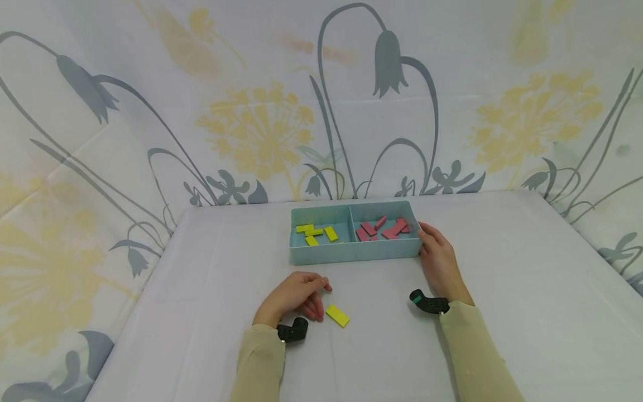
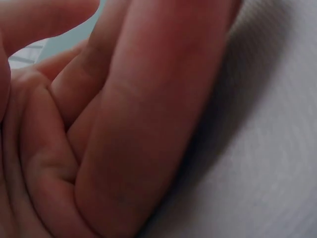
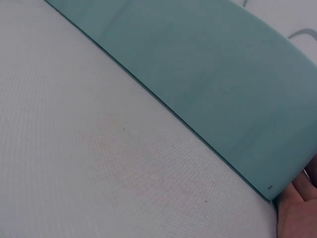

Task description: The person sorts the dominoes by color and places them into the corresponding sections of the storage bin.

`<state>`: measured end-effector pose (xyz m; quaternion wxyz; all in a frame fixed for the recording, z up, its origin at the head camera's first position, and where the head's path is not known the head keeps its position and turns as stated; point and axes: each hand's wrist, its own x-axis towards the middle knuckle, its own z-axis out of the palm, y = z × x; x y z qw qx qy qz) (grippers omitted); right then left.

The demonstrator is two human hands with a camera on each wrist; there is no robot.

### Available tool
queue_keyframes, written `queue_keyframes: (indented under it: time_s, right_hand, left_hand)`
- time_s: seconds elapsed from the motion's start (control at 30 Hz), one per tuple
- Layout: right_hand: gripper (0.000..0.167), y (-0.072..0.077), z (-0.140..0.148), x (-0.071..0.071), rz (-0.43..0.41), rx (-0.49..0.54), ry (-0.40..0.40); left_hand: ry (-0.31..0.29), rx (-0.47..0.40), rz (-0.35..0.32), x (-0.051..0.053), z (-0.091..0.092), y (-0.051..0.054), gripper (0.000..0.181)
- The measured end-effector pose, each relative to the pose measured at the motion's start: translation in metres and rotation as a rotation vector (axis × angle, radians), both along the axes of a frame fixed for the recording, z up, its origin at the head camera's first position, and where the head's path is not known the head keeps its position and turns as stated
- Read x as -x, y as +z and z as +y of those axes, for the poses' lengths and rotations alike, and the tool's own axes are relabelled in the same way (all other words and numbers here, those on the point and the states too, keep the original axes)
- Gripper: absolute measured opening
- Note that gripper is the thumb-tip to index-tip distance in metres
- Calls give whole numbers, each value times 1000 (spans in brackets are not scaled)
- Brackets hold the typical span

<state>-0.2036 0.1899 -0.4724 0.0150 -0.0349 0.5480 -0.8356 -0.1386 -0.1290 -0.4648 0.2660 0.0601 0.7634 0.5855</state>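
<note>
A light teal two-compartment box (image 1: 321,255) stands on the table, with several yellow blocks (image 1: 331,233) in its left compartment and several pink blocks (image 1: 368,228) in its right one. My right hand (image 1: 443,262) rests against the box's right end, near the front corner; in the right wrist view, its fingers (image 3: 297,208) lie outside that wall, partly hidden. In front of the box, my left hand (image 1: 296,296) rests low with loosely bent fingers (image 2: 143,109) and nothing visible in them. Just right of it, a single yellow block (image 1: 337,316) lies flat on the cloth.
White cloth covers the table (image 1: 211,290). A floral-patterned curtain (image 1: 281,67) rises behind the box and along both sides. Each wrist wears a black strapped device, such as the right wrist camera (image 1: 428,302).
</note>
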Motion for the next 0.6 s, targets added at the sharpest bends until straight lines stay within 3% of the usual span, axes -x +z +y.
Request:
queue_keyframes:
  time_s: [0.6]
  right_hand:
    - [52, -2, 0, -1, 23, -33, -3]
  left_hand:
    - [-114, 6, -96, -7, 8, 7, 33]
